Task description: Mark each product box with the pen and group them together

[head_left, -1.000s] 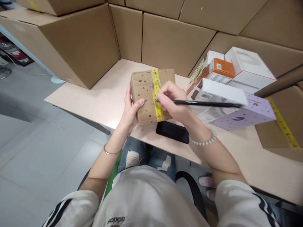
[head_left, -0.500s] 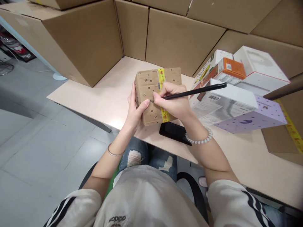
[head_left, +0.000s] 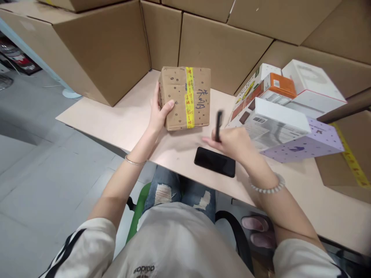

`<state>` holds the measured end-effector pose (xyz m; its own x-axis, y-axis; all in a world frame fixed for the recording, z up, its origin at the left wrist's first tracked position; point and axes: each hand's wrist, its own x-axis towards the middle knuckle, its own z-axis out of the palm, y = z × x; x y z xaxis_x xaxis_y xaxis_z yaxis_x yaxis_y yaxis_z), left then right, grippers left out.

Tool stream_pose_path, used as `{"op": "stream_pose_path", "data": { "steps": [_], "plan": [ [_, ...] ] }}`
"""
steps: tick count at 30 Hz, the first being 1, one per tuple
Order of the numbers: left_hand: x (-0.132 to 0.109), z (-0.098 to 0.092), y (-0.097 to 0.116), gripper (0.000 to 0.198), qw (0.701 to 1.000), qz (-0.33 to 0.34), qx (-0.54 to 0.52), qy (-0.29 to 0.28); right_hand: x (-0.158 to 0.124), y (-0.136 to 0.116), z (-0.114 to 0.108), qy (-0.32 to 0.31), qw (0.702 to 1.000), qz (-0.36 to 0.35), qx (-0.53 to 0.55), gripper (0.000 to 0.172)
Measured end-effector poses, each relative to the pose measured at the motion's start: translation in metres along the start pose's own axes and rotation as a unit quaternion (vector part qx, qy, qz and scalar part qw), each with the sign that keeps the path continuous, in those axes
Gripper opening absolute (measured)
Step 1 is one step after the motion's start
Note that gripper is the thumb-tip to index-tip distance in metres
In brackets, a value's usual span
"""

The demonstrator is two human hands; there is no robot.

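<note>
A brown cardboard box point(head_left: 176, 112) with yellow tape and small dark circles drawn on it stands tilted on the table. Dark handwriting shows right of the tape. My left hand point(head_left: 159, 112) grips its left side, thumb on the marked face. Apart from the box, to its lower right, my right hand point(head_left: 231, 142) is closed round a black pen point(head_left: 218, 122), which is slightly blurred and points upward. Just below and left of that hand, a black phone point(head_left: 214, 162) lies on the table.
Large cardboard boxes point(head_left: 220, 50) wall the back of the table point(head_left: 87, 116). At right are a white box point(head_left: 314, 87), an orange box point(head_left: 281, 85), a grey-white box point(head_left: 278, 123), a purple dotted box point(head_left: 304, 148) and an open carton point(head_left: 336, 170).
My right hand has drawn away from the box, down and right, with the pen turned upward. The box has moved up and left with my left hand, uncovering the handwriting.
</note>
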<state>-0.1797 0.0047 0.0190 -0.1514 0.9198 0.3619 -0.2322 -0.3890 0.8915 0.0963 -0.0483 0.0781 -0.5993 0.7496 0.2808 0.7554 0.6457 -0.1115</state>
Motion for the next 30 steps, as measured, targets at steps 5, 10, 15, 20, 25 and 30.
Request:
{"op": "stream_pose_path", "data": {
  "steps": [5,10,15,20,25,30],
  "plan": [
    [0.036,-0.013,-0.017,0.122,0.99,0.084,0.11,-0.018,-0.025,0.013,0.023,-0.19,0.963,0.027,-0.188,0.022],
    [0.049,-0.002,-0.028,0.116,0.977,0.131,0.156,-0.062,-0.027,0.009,0.021,-0.219,0.957,0.088,-0.17,0.021],
    [0.053,0.014,-0.028,0.117,0.985,0.108,0.129,-0.037,-0.026,0.005,0.015,-0.219,0.96,0.126,-0.122,0.018],
    [0.06,0.027,-0.033,0.119,0.981,0.109,0.142,-0.07,-0.046,0.013,0.01,-0.219,0.967,0.128,0.008,0.027],
    [0.061,0.037,-0.044,0.119,0.978,0.123,0.156,-0.058,-0.065,0.009,0.012,-0.233,0.97,0.067,0.02,0.077],
    [0.057,0.033,-0.052,0.124,0.983,0.113,0.134,-0.06,-0.061,0.009,0.018,-0.217,0.975,0.05,0.006,0.059]
  ]
}}
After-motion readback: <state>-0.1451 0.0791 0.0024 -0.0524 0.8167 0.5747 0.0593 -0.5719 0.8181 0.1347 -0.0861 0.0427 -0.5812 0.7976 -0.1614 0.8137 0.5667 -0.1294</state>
